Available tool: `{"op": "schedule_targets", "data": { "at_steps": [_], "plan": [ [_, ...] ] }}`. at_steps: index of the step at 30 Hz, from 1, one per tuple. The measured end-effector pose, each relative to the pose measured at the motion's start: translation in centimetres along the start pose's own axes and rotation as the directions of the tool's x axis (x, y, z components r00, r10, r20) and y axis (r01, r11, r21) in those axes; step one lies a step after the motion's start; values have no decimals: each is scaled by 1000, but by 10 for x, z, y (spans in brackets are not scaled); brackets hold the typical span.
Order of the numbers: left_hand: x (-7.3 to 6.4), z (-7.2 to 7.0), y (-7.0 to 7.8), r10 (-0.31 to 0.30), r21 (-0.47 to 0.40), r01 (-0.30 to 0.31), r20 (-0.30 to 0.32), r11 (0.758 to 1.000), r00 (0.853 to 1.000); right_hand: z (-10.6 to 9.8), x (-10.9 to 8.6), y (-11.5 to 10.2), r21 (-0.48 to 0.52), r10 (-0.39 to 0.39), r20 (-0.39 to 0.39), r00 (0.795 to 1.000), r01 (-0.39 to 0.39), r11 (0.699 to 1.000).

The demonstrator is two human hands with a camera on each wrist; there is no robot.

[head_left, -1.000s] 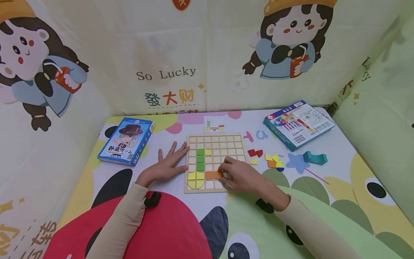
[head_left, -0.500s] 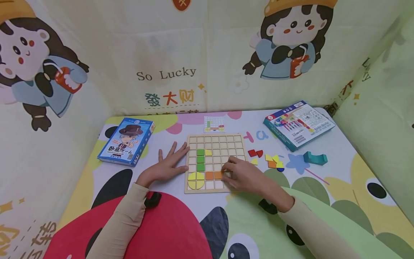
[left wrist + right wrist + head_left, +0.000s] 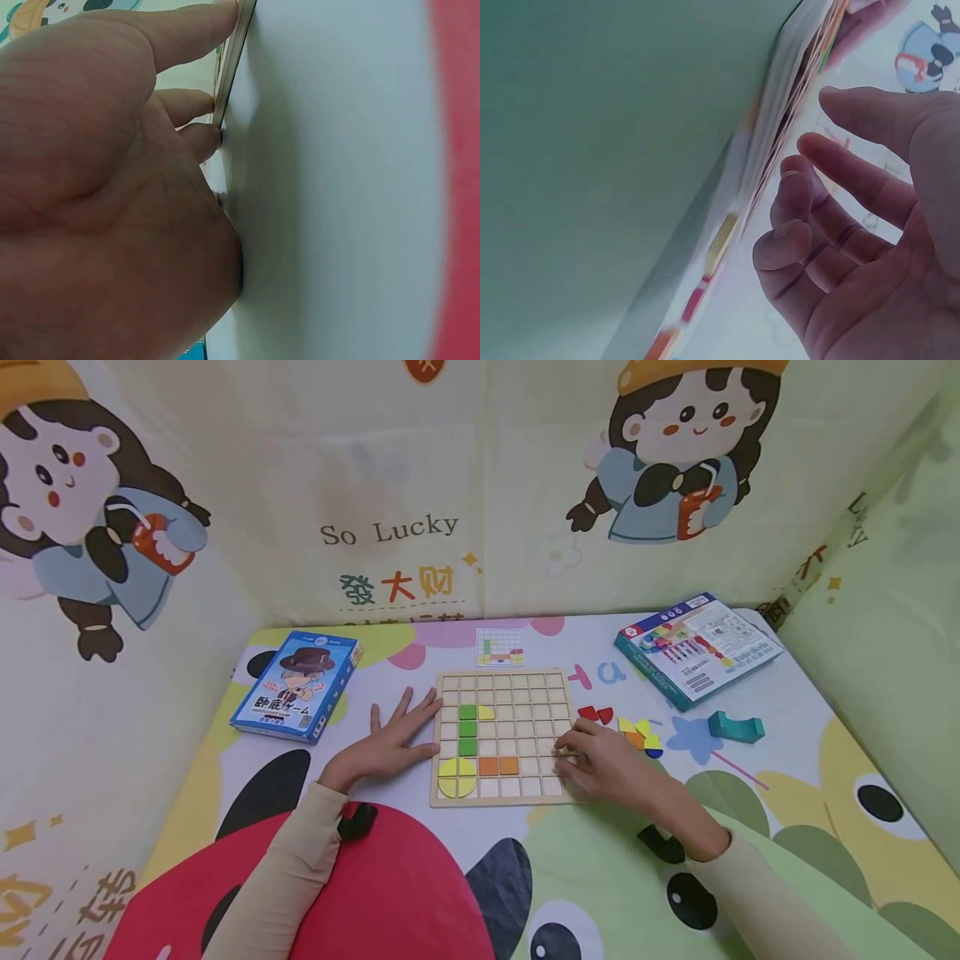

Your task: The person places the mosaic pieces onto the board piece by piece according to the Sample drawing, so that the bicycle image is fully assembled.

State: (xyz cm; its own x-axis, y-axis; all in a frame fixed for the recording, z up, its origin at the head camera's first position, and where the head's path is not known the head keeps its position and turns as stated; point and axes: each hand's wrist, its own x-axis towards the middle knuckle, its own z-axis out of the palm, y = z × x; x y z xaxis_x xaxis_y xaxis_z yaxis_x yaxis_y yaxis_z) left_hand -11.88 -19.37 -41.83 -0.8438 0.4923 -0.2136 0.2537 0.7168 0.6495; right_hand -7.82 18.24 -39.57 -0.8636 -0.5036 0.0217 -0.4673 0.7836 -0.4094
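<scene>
Board lies on printed cloth near drapes, left hand splayed, right hand relaxed.

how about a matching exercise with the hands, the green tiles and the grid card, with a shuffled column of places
Column 1
1. left hand
2. right hand
3. green tiles
4. grid card

Column 2
A. in a line on the board
B. past the board's far edge
C. fingers spread, touching the board's edge
D. by the board's right edge, some fingers bent

Pairs: 1-C; 2-D; 3-A; 4-B
</scene>
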Motion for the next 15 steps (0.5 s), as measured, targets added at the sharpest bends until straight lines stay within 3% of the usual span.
{"op": "schedule_targets", "data": {
  "at_steps": [15],
  "plan": [
    [1, 0, 0, 0, -10, 0, -2, 1000, 1000, -30, -34, 51, -20, 134, -49, 990, -135, 991]
  ]
}}
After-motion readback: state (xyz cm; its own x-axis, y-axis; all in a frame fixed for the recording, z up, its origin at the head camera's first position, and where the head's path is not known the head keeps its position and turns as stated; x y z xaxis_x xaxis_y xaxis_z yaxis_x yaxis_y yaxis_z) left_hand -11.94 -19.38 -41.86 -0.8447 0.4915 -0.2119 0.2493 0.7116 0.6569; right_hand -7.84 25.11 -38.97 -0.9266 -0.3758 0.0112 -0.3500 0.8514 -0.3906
